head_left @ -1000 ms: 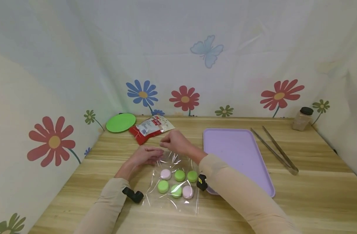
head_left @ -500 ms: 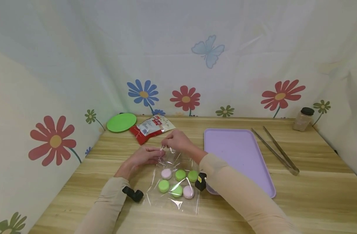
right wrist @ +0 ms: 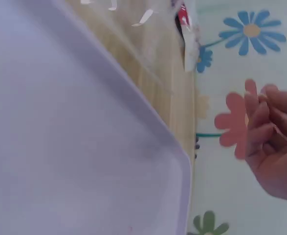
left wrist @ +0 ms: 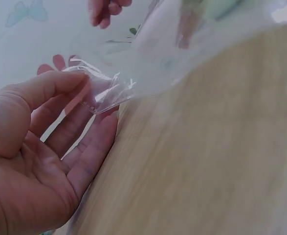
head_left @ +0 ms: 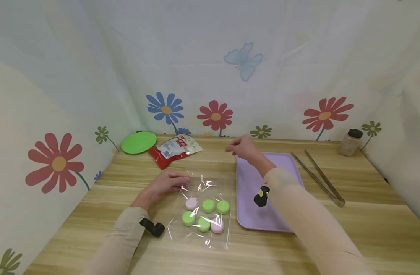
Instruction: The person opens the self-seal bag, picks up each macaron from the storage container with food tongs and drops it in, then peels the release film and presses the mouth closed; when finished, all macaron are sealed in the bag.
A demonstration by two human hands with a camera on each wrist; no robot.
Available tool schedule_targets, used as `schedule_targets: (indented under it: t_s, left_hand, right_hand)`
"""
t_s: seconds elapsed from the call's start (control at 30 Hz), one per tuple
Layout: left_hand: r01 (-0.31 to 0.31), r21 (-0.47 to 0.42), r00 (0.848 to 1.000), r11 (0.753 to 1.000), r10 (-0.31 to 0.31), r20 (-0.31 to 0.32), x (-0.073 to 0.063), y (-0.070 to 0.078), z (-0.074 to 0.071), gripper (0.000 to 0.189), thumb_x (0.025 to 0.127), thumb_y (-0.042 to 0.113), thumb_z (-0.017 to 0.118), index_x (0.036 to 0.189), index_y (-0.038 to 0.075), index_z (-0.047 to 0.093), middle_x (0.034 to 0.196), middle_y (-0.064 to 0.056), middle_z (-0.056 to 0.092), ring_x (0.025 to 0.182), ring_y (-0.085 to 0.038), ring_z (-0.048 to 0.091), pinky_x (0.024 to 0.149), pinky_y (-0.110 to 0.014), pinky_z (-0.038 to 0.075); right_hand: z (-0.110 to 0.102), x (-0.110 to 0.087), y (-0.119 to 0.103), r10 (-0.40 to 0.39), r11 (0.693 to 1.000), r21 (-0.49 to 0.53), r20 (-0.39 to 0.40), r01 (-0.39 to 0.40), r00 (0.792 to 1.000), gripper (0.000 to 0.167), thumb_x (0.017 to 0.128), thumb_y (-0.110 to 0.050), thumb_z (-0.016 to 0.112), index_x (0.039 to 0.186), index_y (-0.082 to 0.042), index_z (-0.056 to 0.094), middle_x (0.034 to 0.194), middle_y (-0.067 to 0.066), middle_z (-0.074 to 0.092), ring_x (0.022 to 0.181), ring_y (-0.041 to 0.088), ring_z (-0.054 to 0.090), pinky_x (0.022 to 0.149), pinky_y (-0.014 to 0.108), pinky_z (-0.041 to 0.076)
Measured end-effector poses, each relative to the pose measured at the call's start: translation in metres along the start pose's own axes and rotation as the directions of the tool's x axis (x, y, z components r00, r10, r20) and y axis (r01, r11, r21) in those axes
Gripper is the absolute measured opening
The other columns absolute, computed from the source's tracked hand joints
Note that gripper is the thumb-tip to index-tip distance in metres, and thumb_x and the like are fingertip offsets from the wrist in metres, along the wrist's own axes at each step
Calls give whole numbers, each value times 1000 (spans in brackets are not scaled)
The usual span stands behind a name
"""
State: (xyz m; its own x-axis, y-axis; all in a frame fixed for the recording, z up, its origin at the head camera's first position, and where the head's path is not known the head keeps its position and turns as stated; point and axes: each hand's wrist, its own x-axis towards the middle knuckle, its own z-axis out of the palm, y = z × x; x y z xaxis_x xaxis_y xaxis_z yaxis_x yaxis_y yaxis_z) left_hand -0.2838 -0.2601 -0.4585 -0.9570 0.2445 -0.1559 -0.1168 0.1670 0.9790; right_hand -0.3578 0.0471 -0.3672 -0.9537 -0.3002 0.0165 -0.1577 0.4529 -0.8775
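Observation:
A clear plastic bag (head_left: 204,240) lies on the wooden table, with several green and pink macarons (head_left: 208,206) inside or under its film. At the bag's upper left corner my left hand (head_left: 166,182) pinches the film between thumb and fingers; the left wrist view shows the glossy corner (left wrist: 104,93) at the fingertips. My right hand (head_left: 242,147) is raised over the far left corner of the purple tray (head_left: 242,214), apart from the bag. In the right wrist view its thumb and fingers (right wrist: 260,117) are curled together, with nothing visible between them.
Behind the bag lie a red and white packet (head_left: 175,150) and a green plate (head_left: 138,142). Metal tongs (head_left: 320,177) rest to the right of the tray. A jar with a black lid (head_left: 351,142) stands at the far right, near the floral cloth backdrop (head_left: 282,76).
My right hand has let go of the bag's top edge and moved right and away, over the tray. The left hand stays at the bag's corner, and the film lies flatter.

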Motion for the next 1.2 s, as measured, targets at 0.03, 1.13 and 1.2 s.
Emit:
schedule_targets:
  t_s: [0.03, 1.13, 1.2]
  left_hand:
    - [7, -3, 1000, 1000, -7, -8, 0, 0, -1, 36, 92, 19, 74, 120, -2, 70, 112, -13, 73, 97, -20, 69, 85, -33, 58]
    - [-8, 18, 998, 1000, 6, 70, -3, -1, -5, 35, 95, 22, 70, 123, 0, 69, 120, -14, 70, 109, -23, 67, 94, -35, 54]
    - [-9, 18, 997, 1000, 7, 71, -3, -1, -5, 36, 95, 22, 70, 124, 0, 69, 120, -14, 70, 109, -23, 67, 94, -35, 54]
  right_hand:
    - [4, -4, -2, -52, 998, -38, 54, 54, 997, 27, 97, -18, 66, 116, 1, 73, 108, 12, 73, 98, 29, 66, 72, 32, 52]
    - [92, -13, -25, -337, 907, -132, 342, 400, 877, 26, 96, -14, 69, 116, 1, 73, 109, 7, 75, 98, 12, 67, 86, 24, 54]
    - [92, -14, -26, -331, 913, -122, 342, 390, 880, 26, 95, -15, 70, 116, 0, 73, 109, 6, 75, 97, 12, 67, 86, 24, 54]
